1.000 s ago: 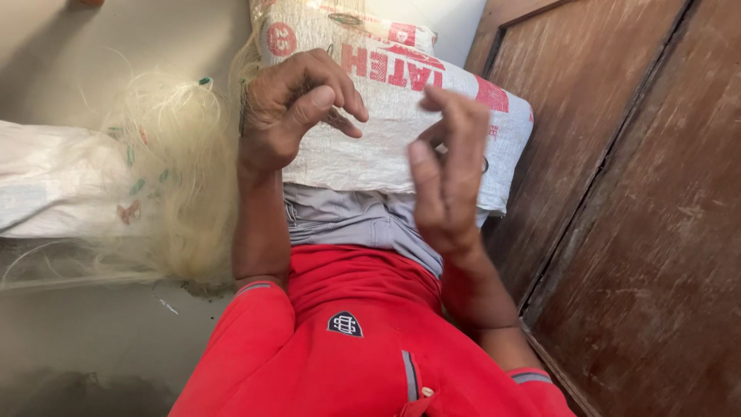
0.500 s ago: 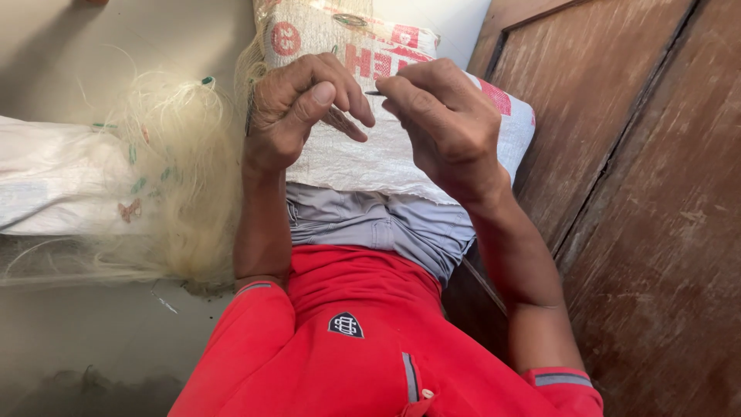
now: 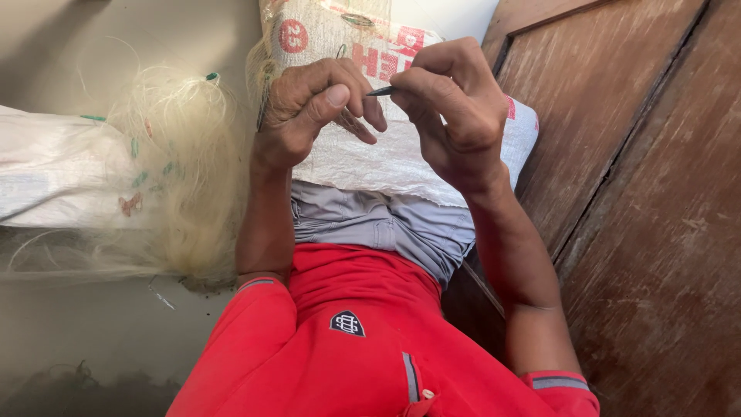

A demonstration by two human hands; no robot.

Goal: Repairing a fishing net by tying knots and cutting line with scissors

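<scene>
Beside the wooden door, your right hand has come over, pinching a thin dark needle against your curled left hand over the sack.

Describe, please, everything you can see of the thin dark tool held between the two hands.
Only a short stretch of the thin dark tool shows: a slim, pointed, blackish sliver, material unclear. It lies nearly level in the gap between the hands, above the white woven sack on the lap. The right hand pinches one end in its fingertips; the tip points at the left hand, near its thumb. Whether it touches is unclear.
</scene>
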